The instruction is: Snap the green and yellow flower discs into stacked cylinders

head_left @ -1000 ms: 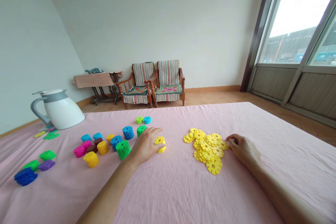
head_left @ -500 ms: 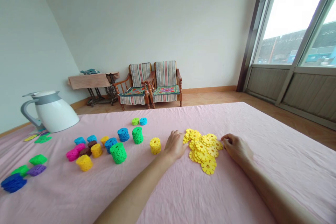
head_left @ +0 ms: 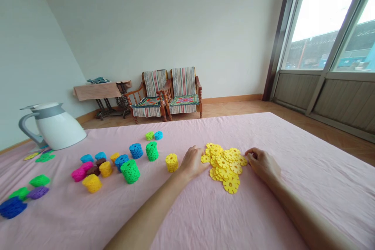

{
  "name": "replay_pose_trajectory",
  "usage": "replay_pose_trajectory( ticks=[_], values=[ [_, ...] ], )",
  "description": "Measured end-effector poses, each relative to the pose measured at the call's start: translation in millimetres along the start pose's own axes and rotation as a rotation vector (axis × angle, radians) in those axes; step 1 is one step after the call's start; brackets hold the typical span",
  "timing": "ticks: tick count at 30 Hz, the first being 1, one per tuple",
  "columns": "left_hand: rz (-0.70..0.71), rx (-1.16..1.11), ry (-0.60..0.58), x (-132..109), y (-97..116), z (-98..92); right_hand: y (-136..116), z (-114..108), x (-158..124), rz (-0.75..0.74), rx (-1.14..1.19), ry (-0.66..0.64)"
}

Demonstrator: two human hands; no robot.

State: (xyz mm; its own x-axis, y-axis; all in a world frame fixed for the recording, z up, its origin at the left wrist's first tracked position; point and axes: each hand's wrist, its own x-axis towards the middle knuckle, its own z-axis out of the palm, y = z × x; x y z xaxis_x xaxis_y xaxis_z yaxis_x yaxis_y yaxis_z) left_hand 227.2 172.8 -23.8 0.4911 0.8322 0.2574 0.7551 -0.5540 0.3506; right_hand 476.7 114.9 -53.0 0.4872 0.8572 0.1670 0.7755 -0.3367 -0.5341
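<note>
Left hand (head_left: pixel 193 162) reached yellow discs (head_left: pixel 225 163), grip unclear

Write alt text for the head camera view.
The left hand and right hand rest on a pink tablecloth on either side of a pile of flat yellow discs. Short stacks of coloured discs and a white jug stand further left.

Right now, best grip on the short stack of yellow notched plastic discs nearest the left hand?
Pinch the short stack of yellow notched plastic discs across its round sides, probably from above: it stands upright, nothing touching it, left hand to its right.
</note>
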Motion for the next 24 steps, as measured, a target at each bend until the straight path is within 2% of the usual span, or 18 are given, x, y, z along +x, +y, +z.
replay_pose_trajectory(
  ticks=[7,11,15,17,20,24],
  values=[
    [0.052,-0.030,0.021,-34.7,8.7,-10.4,1.0,0.1,0.2,0.000,0.005,-0.011],
    [0.042,-0.075,0.078,-47.9,9.6,-39.4,3.6,2.1,2.0,-0.021,0.008,-0.006],
    [-0.047,-0.085,0.151,-53.5,-9.5,-79.9,5.5,4.3,3.3,-0.015,0.005,-0.008],
    [-0.107,-0.074,0.153,-54.3,-24.0,-93.3,6.2,5.0,3.8,-0.009,0.002,-0.018],
    [-0.180,-0.052,0.118,-55.3,-42.5,-99.9,6.8,5.2,4.3,0.000,-0.002,-0.029],
    [-0.191,-0.029,0.063,-56.3,-54.2,-96.9,6.7,4.7,4.1,-0.004,0.001,-0.021]
  ],
)
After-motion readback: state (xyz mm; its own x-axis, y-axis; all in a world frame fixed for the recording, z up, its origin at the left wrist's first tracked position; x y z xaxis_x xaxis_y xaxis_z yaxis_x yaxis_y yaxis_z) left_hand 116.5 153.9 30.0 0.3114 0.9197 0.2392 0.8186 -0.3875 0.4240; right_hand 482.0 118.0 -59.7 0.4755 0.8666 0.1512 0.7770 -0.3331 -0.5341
